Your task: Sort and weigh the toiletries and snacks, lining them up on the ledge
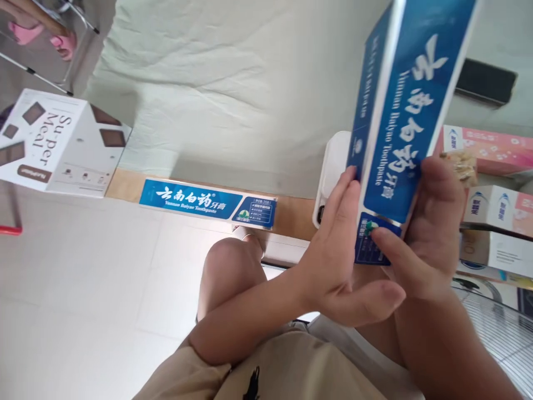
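Observation:
A blue-and-white toothpaste box (408,128) stands tilted up in front of me, its top end cut off by the frame edge. My right hand (433,239) grips its lower end, with the thumb across the front and fingers at the right edge. Against the box's left side lie the straight fingers of my left hand (337,255); its thumb sticks out away from the box. Another toothpaste box (204,203) of the same kind lies flat along the table's wooden edge, to the left of my hands.
A white "Su-per Meal" carton (54,144) sits at the table's left corner. Pale cloth (233,83) covers the table. A white object (331,172) is partly behind my left hand. To the right are a black box (485,82), pink boxes (499,150) and a wire rack (495,322).

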Demonstrator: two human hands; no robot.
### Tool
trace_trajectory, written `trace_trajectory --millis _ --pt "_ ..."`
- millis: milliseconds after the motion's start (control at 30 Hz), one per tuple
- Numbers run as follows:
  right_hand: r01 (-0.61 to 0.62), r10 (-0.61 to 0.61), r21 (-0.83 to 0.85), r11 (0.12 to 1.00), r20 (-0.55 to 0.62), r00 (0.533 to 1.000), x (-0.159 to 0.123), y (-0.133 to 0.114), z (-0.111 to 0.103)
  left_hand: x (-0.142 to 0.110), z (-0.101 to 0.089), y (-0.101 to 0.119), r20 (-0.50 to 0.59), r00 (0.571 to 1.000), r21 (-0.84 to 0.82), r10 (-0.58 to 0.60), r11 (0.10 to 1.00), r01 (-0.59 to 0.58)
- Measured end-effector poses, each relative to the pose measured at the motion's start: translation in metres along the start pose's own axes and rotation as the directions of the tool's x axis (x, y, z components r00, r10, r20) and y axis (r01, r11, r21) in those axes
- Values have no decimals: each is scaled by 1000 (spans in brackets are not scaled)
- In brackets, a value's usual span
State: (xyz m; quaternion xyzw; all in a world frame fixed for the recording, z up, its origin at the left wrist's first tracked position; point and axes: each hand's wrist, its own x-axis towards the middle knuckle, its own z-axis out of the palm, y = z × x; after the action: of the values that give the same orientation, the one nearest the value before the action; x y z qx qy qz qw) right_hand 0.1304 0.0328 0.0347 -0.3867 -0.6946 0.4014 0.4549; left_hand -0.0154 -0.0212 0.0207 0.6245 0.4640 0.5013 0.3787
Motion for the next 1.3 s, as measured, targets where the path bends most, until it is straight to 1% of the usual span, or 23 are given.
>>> trace_trajectory --millis 67,200,267,300,333,400,433,467,500,567,633,700,767,800,833,933,1033,1067,1100,1167,1200,1267,1300 --pt "5 -7 -32 999 -60 998 1 -1 8 0 -11 8 -32 998 30 49 998 -48" --pt "51 -66 -128 990 -115 991 9 0 23 5 -50 23 -103 994 198 -37 978 57" --pt "116 -133 -159 981 -102 986 19 -3 30 5 -77 25 -277 960 268 34 962 43" --pt "143 -156 -158 977 -74 985 25 -6 34 5 -92 23 -403 911 302 85 952 45" --pt "146 -152 -147 978 -29 988 33 -11 38 4 -107 21 -546 827 337 133 939 72" --pt "86 -76 -112 990 87 993 53 -22 48 0 -137 13 -783 598 378 171 894 239" --pt "25 -10 -92 995 157 988 65 -28 54 -1 -151 8 -851 501 366 158 863 348" --pt "-53 69 -77 996 222 973 78 -32 61 -3 -164 2 -890 435 337 134 835 434" --pt "-93 109 -69 993 274 956 92 -34 68 -5 -176 -4 -908 404 310 107 822 478" --pt "-162 194 -113 980 408 892 120 -34 86 -10 -196 -16 -903 428 260 35 837 481" --pt "-223 302 -211 952 524 796 144 -27 106 -16 -213 -27 -895 445 204 -33 857 474" --pt "-269 404 -303 914 638 655 162 -18 124 -21 -225 -34 -893 425 109 -146 846 521" --pt "-263 441 -353 898 737 512 172 -11 139 -24 -233 -38 -863 404 -7 -302 808 589" --pt "-227 437 -373 900 764 475 175 -9 144 -25 -235 -40 -836 401 -55 -376 783 619" --pt "-171 428 -396 902 770 473 177 -8 147 -25 -237 -42 -803 405 -87 -438 757 647" --pt "-4 418 -504 864 712 565 174 -11 146 -23 -239 -48 -741 444 -94 -504 732 674" --pt "52 399 -554 831 659 638 149 -15 131 -21 -237 -53 -696 551 -52 -460 798 600" --pt "80 363 -564 822 627 690 133 -16 125 -20 -237 -55 -681 587 -32 -438 819 573" --pt "102 297 -564 819 571 765 115 -17 119 -20 -236 -56 -669 616 -12 -416 834 551" --pt "99 221 -578 810 458 861 72 -17 110 -19 -236 -56 -655 647 20 -391 846 532" --pt "68 232 -603 795 405 884 51 -16 109 -18 -236 -57 -653 651 27 -388 846 532" --pt "-44 323 -648 760 319 891 16 -12 111 -17 -235 -57 -654 650 34 -386 844 536" --pt "-71 320 -649 758 275 907 5 -9 114 -16 -235 -57 -657 649 37 -384 843 536"
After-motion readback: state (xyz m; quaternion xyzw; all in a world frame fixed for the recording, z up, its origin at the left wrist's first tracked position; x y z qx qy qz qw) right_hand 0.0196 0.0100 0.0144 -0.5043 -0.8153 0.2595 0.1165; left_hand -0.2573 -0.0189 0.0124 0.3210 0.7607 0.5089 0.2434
